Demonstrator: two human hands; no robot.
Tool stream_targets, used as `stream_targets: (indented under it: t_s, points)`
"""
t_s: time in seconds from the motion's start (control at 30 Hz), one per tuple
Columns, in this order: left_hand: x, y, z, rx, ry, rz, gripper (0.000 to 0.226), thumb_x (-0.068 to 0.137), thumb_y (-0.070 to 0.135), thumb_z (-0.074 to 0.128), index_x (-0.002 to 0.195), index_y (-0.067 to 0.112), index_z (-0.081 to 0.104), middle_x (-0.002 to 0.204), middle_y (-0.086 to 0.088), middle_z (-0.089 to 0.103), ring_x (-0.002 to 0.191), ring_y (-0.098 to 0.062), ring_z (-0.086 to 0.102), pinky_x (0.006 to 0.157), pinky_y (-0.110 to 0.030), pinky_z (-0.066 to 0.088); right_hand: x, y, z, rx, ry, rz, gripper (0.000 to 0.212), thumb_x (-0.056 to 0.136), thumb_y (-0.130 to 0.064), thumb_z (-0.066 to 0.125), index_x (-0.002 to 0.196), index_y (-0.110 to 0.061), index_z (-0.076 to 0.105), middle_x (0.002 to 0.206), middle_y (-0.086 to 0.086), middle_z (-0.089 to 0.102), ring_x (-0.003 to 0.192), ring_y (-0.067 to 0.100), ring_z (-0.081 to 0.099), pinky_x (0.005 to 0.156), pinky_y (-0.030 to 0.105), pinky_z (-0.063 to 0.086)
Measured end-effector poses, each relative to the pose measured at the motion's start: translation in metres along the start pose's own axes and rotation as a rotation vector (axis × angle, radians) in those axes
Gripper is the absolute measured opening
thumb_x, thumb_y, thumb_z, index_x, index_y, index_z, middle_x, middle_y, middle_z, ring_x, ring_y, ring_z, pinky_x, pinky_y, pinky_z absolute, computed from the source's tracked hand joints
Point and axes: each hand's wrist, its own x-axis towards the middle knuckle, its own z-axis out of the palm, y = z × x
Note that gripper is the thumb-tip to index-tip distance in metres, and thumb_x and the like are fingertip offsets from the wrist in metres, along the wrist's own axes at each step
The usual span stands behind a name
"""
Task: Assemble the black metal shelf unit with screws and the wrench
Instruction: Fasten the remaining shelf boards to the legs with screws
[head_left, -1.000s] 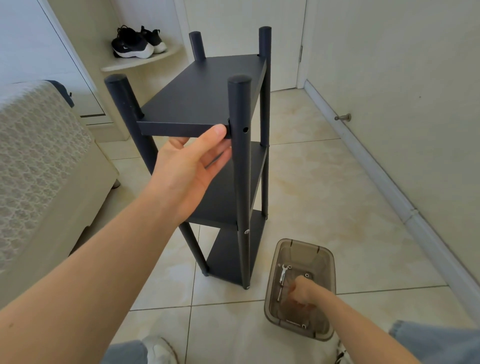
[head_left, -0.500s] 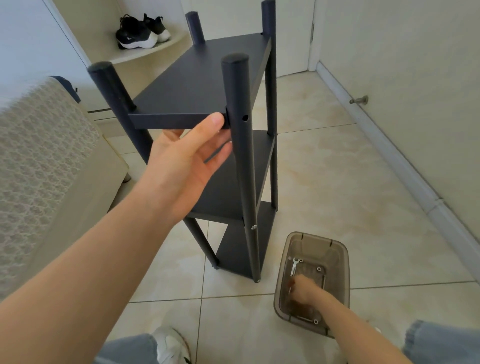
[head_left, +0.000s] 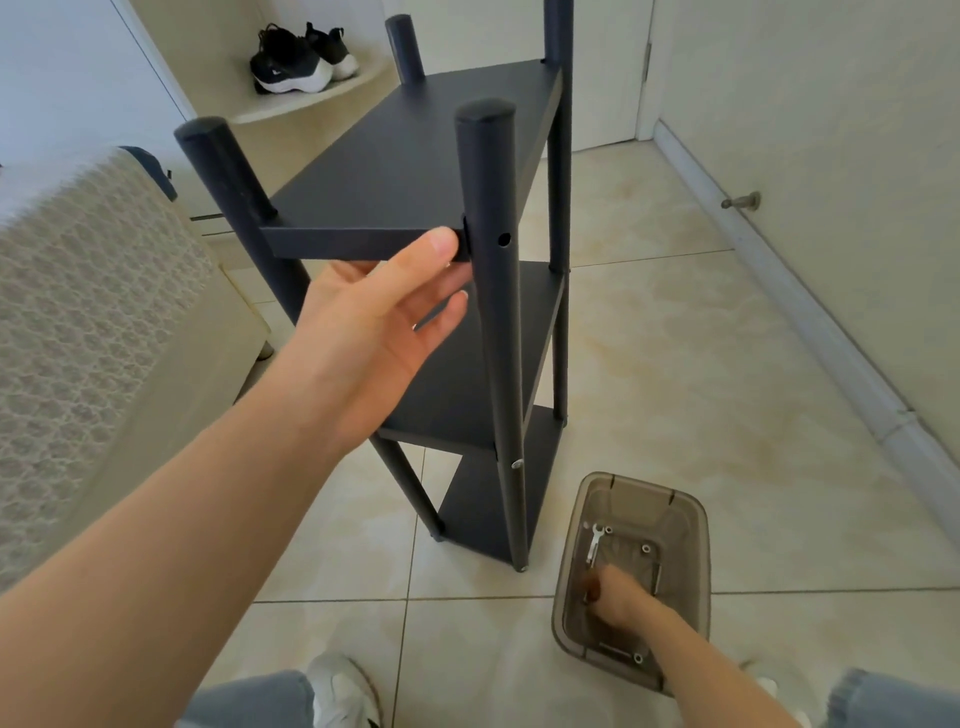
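- A cream lace-covered sofa (head_left: 78, 291) stands at the far left, and a pair of black-and-white trainers (head_left: 296, 60) sits on a corner ledge behind it.
- The left hand (head_left: 384, 317) props the top shelf of the black metal shelf unit (head_left: 415, 171), which stands upright on the tiled floor. The thumb lies against the shelf's front lip and the fingers are fairly straight underneath. This hold looks the same as a second ago.
- Just right of that thumb, the front right post shows an empty round screw hole (head_left: 504, 239), level with the top shelf and facing outward. Lower on the same post a silver screw head (head_left: 516, 464) is already seated.
- The translucent smoky plastic bin (head_left: 698, 525) sits on the floor to the right of the unit's foot. Inside it the small silver wrench (head_left: 595, 543) lies lengthwise, pointing away from the person, with loose silver screws (head_left: 645, 548) nearby.
- The right hand (head_left: 615, 597) is down in the bin, just short of the wrench. Its fingers are curled at the bin floor, and I cannot tell whether they hold anything. It remains about where it was half a second ago.
- I'd judge that whatever it picks up must travel up and left to that hole. The right hand is the only free one, and it is well below the hole.
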Motion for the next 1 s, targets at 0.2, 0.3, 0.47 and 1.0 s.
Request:
stream_targets:
  t_s: [0.2, 0.3, 0.47, 1.0]
  points:
    - [0.001, 0.000, -0.003, -0.013, -0.010, -0.004, 0.019, 0.077, 0.021, 0.070, 0.094, 0.018, 0.061, 0.105, 0.002, 0.073, 0.103, -0.016, 0.072, 0.083, -0.026, 0.055, 0.000, 0.002, 0.005, -0.073, 0.009, -0.046, 0.033, 0.096, -0.005, 0.049, 0.126, -0.014, 0.059, 0.125, 0.007, 0.062, 0.116, 0.022, 0.059, 0.092, 0.024, 0.046]
    - [0.002, -0.001, -0.003, -0.018, -0.004, -0.003, 0.018, 0.076, 0.021, 0.070, 0.091, 0.019, 0.060, 0.106, 0.001, 0.073, 0.104, -0.017, 0.072, 0.084, -0.027, 0.054, 0.005, 0.003, 0.008, -0.127, 0.027, -0.052, 0.034, 0.096, -0.004, 0.049, 0.128, -0.011, 0.057, 0.128, 0.010, 0.061, 0.118, 0.024, 0.058, 0.092, 0.024, 0.044]
    - [0.003, -0.002, -0.005, -0.026, -0.017, -0.009, 0.022, 0.077, 0.021, 0.071, 0.095, 0.018, 0.060, 0.108, 0.001, 0.073, 0.104, -0.017, 0.072, 0.083, -0.027, 0.054, 0.006, 0.006, 0.008, -0.243, 0.038, -0.029, 0.033, 0.100, -0.005, 0.044, 0.130, -0.010, 0.056, 0.130, 0.011, 0.059, 0.117, 0.024, 0.059, 0.098, 0.028, 0.047]
    - [0.003, -0.002, -0.004, -0.016, 0.007, -0.005, 0.035, 0.074, 0.022, 0.072, 0.107, 0.016, 0.061, 0.109, -0.002, 0.072, 0.102, -0.017, 0.072, 0.079, -0.026, 0.054, -0.024, -0.007, -0.026, -0.399, 0.118, -0.071, 0.031, 0.099, -0.003, 0.037, 0.116, -0.008, 0.062, 0.120, 0.012, 0.064, 0.109, 0.027, 0.061, 0.087, 0.028, 0.045]
